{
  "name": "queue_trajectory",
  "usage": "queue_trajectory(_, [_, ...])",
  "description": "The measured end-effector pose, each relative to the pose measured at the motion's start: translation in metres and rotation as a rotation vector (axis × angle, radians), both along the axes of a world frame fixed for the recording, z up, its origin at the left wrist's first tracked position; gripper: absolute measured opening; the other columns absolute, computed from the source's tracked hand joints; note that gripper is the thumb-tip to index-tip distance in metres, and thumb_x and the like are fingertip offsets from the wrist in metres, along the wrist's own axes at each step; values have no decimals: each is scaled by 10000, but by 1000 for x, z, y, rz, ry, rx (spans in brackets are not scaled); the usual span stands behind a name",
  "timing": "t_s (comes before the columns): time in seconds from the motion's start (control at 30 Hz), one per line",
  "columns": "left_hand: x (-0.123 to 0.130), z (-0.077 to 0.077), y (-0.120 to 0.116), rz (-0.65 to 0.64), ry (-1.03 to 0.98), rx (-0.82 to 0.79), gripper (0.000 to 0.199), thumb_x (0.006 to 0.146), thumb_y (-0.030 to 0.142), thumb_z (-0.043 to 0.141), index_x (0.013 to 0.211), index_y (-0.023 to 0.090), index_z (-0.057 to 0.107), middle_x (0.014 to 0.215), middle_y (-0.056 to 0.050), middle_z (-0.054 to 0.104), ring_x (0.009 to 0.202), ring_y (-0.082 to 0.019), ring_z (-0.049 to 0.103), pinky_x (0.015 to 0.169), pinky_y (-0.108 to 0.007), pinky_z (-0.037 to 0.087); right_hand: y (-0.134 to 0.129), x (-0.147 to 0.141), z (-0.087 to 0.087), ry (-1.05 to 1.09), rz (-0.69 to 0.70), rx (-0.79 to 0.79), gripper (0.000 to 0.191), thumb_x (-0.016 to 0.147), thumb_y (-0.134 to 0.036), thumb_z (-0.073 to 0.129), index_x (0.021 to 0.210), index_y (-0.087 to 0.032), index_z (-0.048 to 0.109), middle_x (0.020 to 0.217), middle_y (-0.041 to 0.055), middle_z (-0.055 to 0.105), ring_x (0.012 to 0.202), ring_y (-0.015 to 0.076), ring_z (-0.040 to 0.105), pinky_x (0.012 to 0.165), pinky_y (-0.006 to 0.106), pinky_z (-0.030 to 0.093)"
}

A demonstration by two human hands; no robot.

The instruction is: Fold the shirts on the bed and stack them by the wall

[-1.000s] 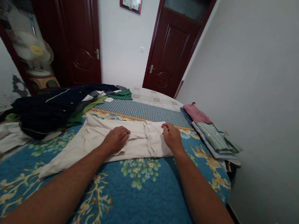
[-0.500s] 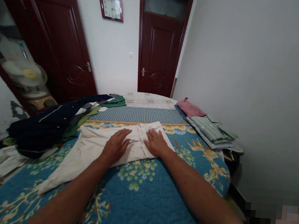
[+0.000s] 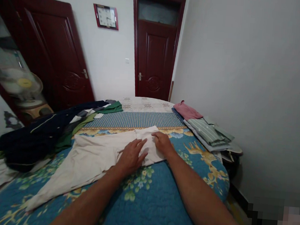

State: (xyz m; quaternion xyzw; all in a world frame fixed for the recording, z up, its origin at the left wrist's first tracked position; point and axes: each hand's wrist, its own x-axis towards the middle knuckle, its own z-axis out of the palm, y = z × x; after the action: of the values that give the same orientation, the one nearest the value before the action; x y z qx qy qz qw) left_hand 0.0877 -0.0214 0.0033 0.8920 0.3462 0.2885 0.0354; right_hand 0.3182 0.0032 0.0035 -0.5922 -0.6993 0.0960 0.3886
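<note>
A cream-white garment (image 3: 90, 156) lies spread on the blue flowered cover (image 3: 141, 209), its narrow end reaching toward the lower left. My left hand (image 3: 132, 156) rests on the garment right of its middle, palm down with the fingers apart. Near the garment's right end is my right hand (image 3: 162, 143), its fingers curled together at the cloth; whether fabric is pinched between them is too small to tell.
Dark navy and green clothes (image 3: 40, 131) are heaped on the left. Stacked folded clothes, a pink one (image 3: 188, 111) and a green striped one (image 3: 203, 130), lie at the right edge. Behind stand two dark red doors (image 3: 157, 53) and a wall clock (image 3: 106, 16).
My left hand has slid right along the garment. My right hand has curled its fingers and shifted slightly toward the right end. The camera view has tilted up a little.
</note>
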Motion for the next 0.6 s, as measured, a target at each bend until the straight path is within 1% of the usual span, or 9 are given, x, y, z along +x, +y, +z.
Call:
queue_trajectory(0.03, [3, 0, -6, -41, 39, 17, 544, 1026, 423, 574, 1548, 281, 519, 1528, -152, 587, 1463, -355, 503, 1206, -603, 409, 4, 12, 1, 16, -78, -17, 407, 916, -118, 465, 1175, -164, 776, 1229, 104, 777, 1182, 202, 690, 1108, 329, 473])
queue_trajectory(0.1, [10, 3, -17, -132, 104, 39, 531, 973, 442, 665, 1477, 291, 597, 1521, -140, 596, 1476, -376, 472, 1218, -619, 371, 13, 33, 2, 64, -182, -68, 384, 942, -151, 469, 1170, -168, 777, 1228, 98, 775, 1184, 197, 682, 1103, 325, 467])
queue_trajectory(0.2, [28, 10, -26, -189, 156, 12, 538, 912, 441, 755, 1410, 272, 645, 1403, -144, 665, 1348, -361, 556, 1133, -572, 445, 31, 52, 4, 117, -232, -132, 344, 961, -210, 497, 1145, -156, 782, 1196, 97, 780, 1155, 190, 685, 1068, 306, 478])
queue_trajectory(0.23, [35, 11, -27, -183, 170, -2, 533, 902, 434, 769, 1394, 266, 653, 1351, -145, 686, 1283, -354, 584, 1083, -558, 473, 38, 55, 4, 124, -229, -150, 331, 963, -231, 512, 1132, -150, 784, 1161, 94, 788, 1110, 187, 698, 1028, 295, 498])
queue_trajectory(0.3, [51, 12, -27, -169, 203, -17, 524, 890, 433, 785, 1370, 260, 664, 1269, -145, 705, 1184, -346, 604, 1000, -543, 497, 53, 57, 4, 137, -207, -194, 318, 967, -274, 533, 1108, -141, 785, 1054, 77, 801, 952, 175, 724, 887, 263, 542])
queue_trajectory(0.4, [70, 8, -24, -157, 235, -18, 483, 891, 442, 784, 1323, 250, 684, 1202, -145, 703, 1130, -342, 597, 935, -524, 499, 74, 55, 4, 154, -151, -257, 329, 975, -316, 538, 1113, -140, 779, 933, 45, 796, 742, 147, 698, 683, 220, 528])
queue_trajectory(0.47, [78, 4, -22, -150, 251, -35, 327, 931, 425, 739, 1210, 254, 727, 1128, -133, 705, 1082, -321, 604, 886, -486, 500, 87, 55, 4, 147, -107, -279, 315, 961, -325, 568, 1110, -149, 783, 902, 31, 790, 696, 137, 672, 635, 209, 501])
queue_trajectory(0.53, [81, 0, -19, -149, 267, -63, 186, 993, 399, 656, 1043, 251, 757, 1031, -121, 703, 1009, -287, 614, 833, -442, 490, 97, 57, 4, 124, -64, -291, 267, 924, -321, 625, 1050, -162, 799, 859, 14, 778, 685, 132, 649, 631, 203, 480])
queue_trajectory(0.6, [80, -1, -18, -151, 278, -81, 247, 1040, 373, 576, 926, 242, 752, 955, -105, 696, 941, -254, 617, 793, -408, 470, 105, 60, 3, 92, -28, -301, 213, 883, -314, 670, 957, -172, 809, 802, -3, 759, 684, 130, 631, 639, 201, 463])
